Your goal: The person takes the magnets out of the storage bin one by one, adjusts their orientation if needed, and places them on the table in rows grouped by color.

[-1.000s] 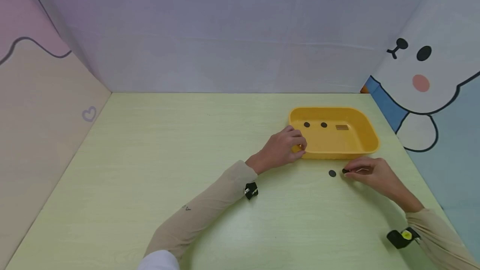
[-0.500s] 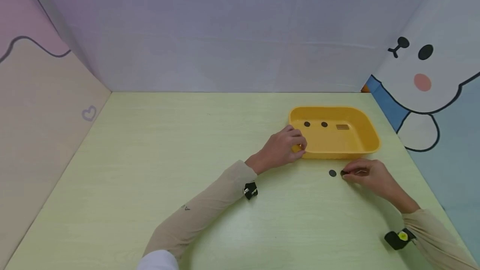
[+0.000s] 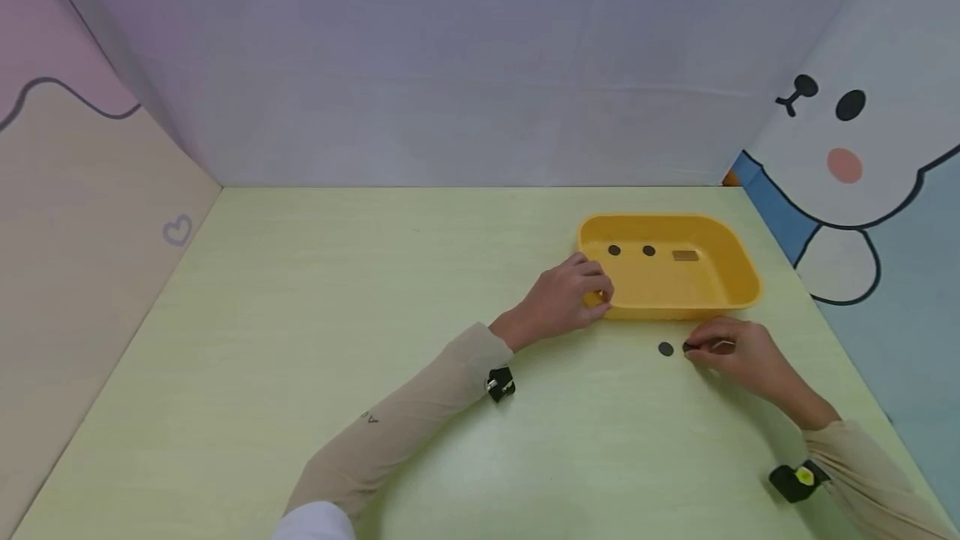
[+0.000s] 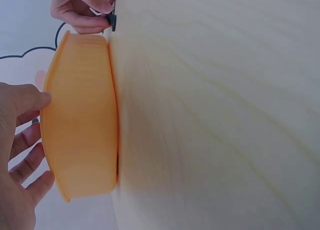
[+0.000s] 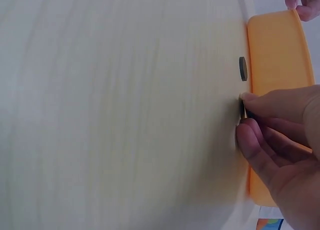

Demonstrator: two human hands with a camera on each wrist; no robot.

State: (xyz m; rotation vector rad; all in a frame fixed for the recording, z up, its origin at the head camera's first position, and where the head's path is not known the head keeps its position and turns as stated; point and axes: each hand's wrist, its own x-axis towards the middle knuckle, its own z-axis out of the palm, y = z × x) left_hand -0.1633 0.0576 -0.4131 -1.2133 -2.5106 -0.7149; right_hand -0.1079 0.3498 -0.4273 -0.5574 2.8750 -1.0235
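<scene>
My left hand (image 3: pixel 561 297) holds the left front corner of a yellow plastic tray (image 3: pixel 660 286); in the left wrist view its thumb and fingers meet the rim. In front of the tray, my right hand (image 3: pixel 742 354) pinches a small dark round disc (image 3: pixel 687 347) between thumb and fingers, low over the table. Part of that disc (image 5: pixel 243 110) is hidden by the fingertips in the right wrist view. Just left of it, a second dark disc (image 3: pixel 665 349) lies flat on the table, apart from the tray. Inside the tray lie two more dark discs (image 3: pixel 614 250) and a small brown rectangular piece (image 3: pixel 685 256).
The tray stands near the back right of a pale wood-grain table (image 3: pixel 337 298). A grey-lilac backdrop (image 3: pixel 465 65) rises behind the table. Printed panels with cartoon drawings (image 3: pixel 847 165) stand along both sides.
My right hand has shifted slightly left and down with its disc, close to the disc on the table. The left hand and the tray look unchanged.
</scene>
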